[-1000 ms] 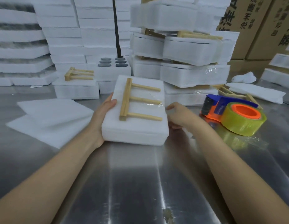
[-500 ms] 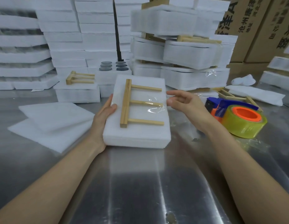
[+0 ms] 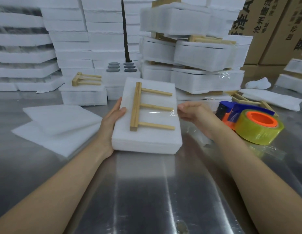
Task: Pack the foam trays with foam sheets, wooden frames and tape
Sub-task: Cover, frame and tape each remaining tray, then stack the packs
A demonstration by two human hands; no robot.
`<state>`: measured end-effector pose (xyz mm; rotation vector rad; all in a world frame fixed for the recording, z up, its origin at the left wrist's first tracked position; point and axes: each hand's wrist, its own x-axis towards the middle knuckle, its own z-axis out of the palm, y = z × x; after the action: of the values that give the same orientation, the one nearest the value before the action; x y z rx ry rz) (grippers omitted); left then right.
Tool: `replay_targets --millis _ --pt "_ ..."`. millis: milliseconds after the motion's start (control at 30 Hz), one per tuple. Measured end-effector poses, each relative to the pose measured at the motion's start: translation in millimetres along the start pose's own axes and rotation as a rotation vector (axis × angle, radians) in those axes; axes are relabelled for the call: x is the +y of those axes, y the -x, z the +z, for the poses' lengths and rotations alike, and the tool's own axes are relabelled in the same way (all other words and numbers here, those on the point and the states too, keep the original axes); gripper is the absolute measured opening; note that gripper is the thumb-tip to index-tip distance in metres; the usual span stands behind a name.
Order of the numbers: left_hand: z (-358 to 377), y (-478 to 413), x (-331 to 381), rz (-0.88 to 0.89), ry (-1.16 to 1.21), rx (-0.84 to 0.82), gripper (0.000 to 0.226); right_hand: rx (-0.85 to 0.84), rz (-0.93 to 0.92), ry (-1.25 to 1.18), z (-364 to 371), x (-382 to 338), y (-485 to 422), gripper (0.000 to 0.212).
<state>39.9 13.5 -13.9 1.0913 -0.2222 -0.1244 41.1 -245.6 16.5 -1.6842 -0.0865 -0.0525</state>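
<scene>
Head view: our left hand [image 3: 111, 120] grips the foam tray [image 3: 146, 142]; our right hand [image 3: 194, 114], open a moment ago, now curls at its taped edge, grasp unclear. The wooden frame [image 3: 135, 107] seems secured.

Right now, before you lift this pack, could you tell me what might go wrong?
1. Only one tape strip crosses the wooden frame, at its middle rung; tilted, the frame may swivel on the foam tray.
2. The left hand grips one edge, so the tray could tip.
3. The tape dispenser points its toothed blade at the nearby right hand; a careless reach may scrape it.
</scene>
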Motion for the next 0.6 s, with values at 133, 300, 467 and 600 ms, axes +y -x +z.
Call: replay_targets --millis 133,300,467,600 --pt "1 2 0 0.005 0.035 -0.035 0.06 -0.086 0.177 -0.241 7 7 -1 0.051" --pt "2 4 2 0.008 0.101 -0.044 0.051 -0.251 0.249 -0.437 -2 9 3 0.054" --pt "0 5 3 -0.033 0.201 0.042 0.029 -0.139 0.274 -0.693 -6 12 -2 0.04" --pt "-2 5 2 -0.071 0.211 0.07 0.022 -0.1 0.275 -0.588 16 11 -1 0.04"
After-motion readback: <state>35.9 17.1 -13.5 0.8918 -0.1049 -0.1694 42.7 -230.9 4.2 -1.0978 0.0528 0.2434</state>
